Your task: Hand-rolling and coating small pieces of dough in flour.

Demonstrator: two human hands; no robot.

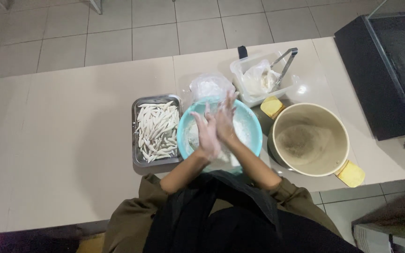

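The left hand and right hand are pressing flat palm to palm over the turquoise bowl of white flour, apparently rolling dough, though any piece between them is hidden; shaped sticks are lying in the metal tray at nine o'clock, seemingly awaiting the next one

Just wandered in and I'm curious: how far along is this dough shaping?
Done: a metal tray lies full of pale finger-shaped pieces. In hand: the left hand and right hand press together over the floury turquoise bowl. Left: white dough or flour shows in that bowl.
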